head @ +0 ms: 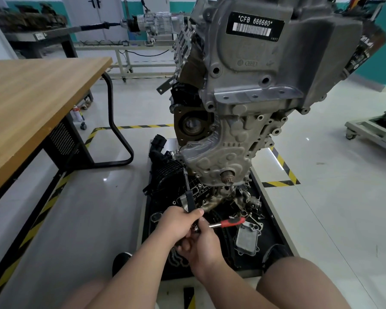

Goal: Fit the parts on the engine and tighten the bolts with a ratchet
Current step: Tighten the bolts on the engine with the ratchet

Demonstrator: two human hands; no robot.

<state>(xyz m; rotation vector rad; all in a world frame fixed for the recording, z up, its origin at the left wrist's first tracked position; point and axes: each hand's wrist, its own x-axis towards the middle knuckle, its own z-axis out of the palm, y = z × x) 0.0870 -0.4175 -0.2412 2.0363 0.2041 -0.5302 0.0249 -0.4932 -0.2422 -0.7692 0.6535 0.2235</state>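
Both hands (196,233) gripping ratchet (230,222), engine (243,97) above

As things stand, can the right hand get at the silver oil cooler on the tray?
Probably yes. The oil cooler lies uncovered on the tray, just right of the right hand; nothing sits between them. But that hand is busy gripping the ratchet.

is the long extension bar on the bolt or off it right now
On it, as far as shows: the extension bar runs from the left hand up to the engine, its tip against the lower edge.
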